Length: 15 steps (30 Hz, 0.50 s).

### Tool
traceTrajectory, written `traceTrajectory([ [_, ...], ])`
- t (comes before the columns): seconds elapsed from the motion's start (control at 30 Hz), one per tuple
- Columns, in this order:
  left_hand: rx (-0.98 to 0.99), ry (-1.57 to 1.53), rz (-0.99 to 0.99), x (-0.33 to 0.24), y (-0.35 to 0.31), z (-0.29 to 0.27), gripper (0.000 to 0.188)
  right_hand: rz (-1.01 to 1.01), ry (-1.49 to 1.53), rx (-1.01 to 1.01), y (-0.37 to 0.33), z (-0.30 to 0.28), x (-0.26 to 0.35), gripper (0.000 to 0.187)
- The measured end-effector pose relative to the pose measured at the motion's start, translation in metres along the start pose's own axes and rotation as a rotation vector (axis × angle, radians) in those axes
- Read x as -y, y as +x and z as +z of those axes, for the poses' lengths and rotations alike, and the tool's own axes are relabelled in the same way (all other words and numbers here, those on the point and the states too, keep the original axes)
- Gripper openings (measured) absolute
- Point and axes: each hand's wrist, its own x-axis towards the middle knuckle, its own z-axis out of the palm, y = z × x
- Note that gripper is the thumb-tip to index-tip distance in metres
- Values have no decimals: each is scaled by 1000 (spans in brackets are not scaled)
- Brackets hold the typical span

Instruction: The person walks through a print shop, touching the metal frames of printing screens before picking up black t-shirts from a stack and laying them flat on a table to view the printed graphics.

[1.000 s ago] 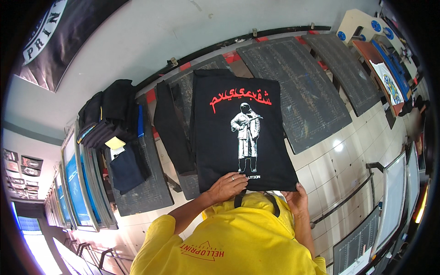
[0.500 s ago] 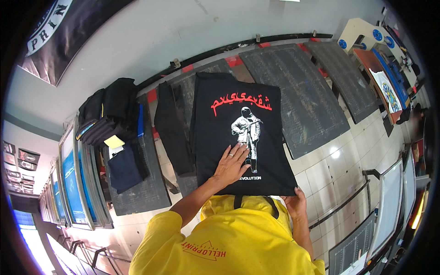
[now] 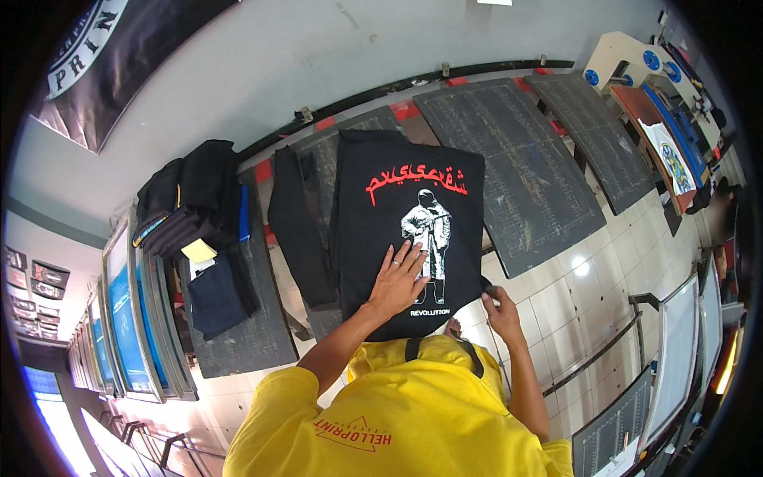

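A black shirt (image 3: 373, 238) with red lettering, a white figure print and small white lettering lies over a dark board in front of me. My left hand (image 3: 396, 278) rests flat on it beside the figure's legs, its fingers spread and a ring on one of them. Off the shirt's near right side, my right hand (image 3: 502, 312) pinches a bunched edge of the cloth, raised and drawn up. That shirt's lower right corner is folded away. Left of the print lies a long black piece of cloth (image 3: 298, 230) that looks like a sleeve.
More dark boards (image 3: 509, 175) stand in a row to the right. On the left board sit a pile of folded dark garments (image 3: 187, 195), a yellow paper (image 3: 199, 251) and a navy folded cloth (image 3: 216, 298). Framed screens (image 3: 131, 318) stand far left; a metal rail (image 3: 592, 354) runs at right.
My right hand has lifted the shirt's lower right corner up and slightly left, folding that side in. My left hand has shifted slightly left on the cloth. The small white lettering is now uncovered.
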Motion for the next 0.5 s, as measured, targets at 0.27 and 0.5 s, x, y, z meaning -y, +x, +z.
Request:
traceTrajectory([
  [0.27,1,-40,-14,2,8,-7,55,166,132,-15,83,36,24,70],
  [0.5,-16,-33,23,5,28,-4,59,193,239,-122,114,40,21,45],
])
